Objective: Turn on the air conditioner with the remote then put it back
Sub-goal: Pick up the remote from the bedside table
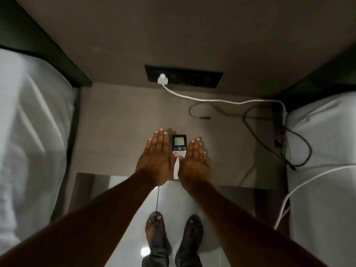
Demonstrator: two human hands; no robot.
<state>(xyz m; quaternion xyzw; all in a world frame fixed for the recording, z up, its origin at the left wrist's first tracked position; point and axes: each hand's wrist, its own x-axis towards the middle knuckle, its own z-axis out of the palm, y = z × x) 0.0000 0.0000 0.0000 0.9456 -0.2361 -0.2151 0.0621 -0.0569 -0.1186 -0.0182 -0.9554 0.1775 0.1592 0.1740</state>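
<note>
Your left hand [157,158] and right hand [194,162] lie flat, palms down, fingers straight and together, gripping nothing. Remote [178,151] sits btwn them on the nightstand [119,128]: slim rectangular plastic, dark top w/ grey screen, white lower body, near end at the stand's near edge. Both thumbs touch its white part. Stand top is matte grey woodgrain. Far side: dark socket panel [192,79] w/ white plug [162,79]; white cable [221,101] runs right. White bedding [28,132] left.

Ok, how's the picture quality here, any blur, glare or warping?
Head view: dim overall; white bedding on the left is smeared by blur; a bright glare spot on the glossy floor; wide-angle warping bends the forearms; the small white remote's grey screen stays fairly sharp.
</note>
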